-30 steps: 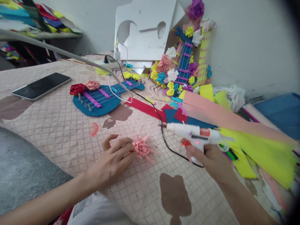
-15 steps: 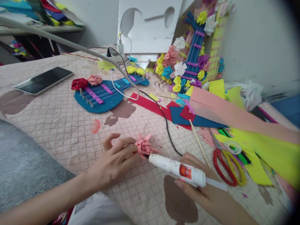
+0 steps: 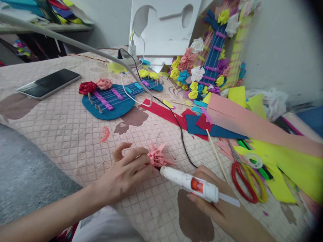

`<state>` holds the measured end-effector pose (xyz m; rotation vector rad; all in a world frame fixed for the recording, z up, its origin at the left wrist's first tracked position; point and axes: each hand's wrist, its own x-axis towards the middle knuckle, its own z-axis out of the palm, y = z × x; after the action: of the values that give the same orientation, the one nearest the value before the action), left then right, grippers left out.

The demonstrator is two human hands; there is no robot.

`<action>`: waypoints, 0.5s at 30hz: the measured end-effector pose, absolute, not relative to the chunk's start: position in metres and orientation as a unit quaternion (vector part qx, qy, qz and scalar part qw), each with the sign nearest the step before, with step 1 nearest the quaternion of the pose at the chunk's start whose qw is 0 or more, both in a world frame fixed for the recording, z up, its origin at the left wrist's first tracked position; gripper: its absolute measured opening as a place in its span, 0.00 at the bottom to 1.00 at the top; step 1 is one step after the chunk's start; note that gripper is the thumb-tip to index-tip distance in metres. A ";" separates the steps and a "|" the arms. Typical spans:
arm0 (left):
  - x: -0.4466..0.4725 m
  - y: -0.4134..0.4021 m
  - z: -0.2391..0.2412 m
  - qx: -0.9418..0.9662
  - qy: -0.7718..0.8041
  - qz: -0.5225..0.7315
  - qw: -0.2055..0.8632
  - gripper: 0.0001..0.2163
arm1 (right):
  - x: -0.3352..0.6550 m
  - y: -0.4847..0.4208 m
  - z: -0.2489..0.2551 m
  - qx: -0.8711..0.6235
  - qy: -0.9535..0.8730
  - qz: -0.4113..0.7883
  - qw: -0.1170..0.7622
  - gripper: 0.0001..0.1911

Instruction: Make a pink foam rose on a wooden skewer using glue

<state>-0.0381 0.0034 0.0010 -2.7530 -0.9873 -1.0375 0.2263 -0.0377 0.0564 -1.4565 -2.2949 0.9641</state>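
Both my hands flank the pink paper flower (image 3: 157, 157): left hand (image 3: 123, 171) pinching its left edge, right hand (image 3: 217, 205) gripping the glue gun (image 3: 189, 183), nozzle at its lower right.

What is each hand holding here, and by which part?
Left hand: pink paper flower, pinched at its left side by the fingers. Right hand: white glue gun, gripped from below near its rear.

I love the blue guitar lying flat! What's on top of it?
A red rose, a pink rose, purple strips, strings and yellow flowers sit on the blue guitar. A grey tube crosses its neck and hides part of it.
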 end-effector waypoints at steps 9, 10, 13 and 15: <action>-0.038 0.002 0.001 -0.887 -0.324 -0.328 0.017 0.12 | 0.227 -0.036 0.054 -0.498 -0.798 0.321 0.111 0.05; -0.038 0.002 0.002 -0.887 -0.323 -0.329 0.018 0.12 | 0.227 -0.036 0.054 -0.497 -0.799 0.318 0.113 0.04; -0.037 0.002 0.002 -0.886 -0.326 -0.328 0.014 0.12 | 0.226 -0.036 0.056 -0.504 -0.795 0.315 0.118 0.05; -0.037 0.002 0.002 -0.886 -0.330 -0.326 0.016 0.12 | 0.226 -0.037 0.057 -0.508 -0.793 0.315 0.118 0.05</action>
<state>-0.0372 0.0017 0.0022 -2.7550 -1.0281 -1.0140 0.2264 -0.0371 0.0568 -1.4858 -2.3195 0.9230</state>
